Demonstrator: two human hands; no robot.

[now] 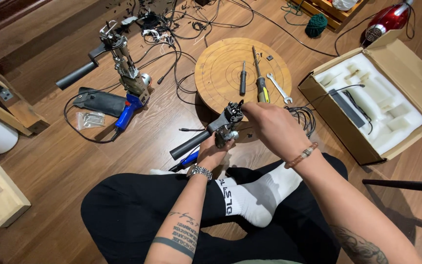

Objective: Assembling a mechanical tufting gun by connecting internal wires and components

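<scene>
We see an evenly lit indoor scene — warm, fairly bright light from above, with no harsh glare. Soft shadows fall on the wooden floor under the round wooden board. Focus is sharp at the centre — straight lines bow slightly toward the edges, and the corners look a little darker.

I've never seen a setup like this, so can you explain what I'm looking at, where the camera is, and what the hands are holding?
The camera sits on a person's head, looking down at their crossed legs on a wooden floor. The left hand grips a grey metal tool with a black handle from below; the right hand works at its top. Ahead lies a round wooden board with two screwdrivers and a wrench. A similar tool with a blue handle lies left, an open cardboard box right.
</scene>
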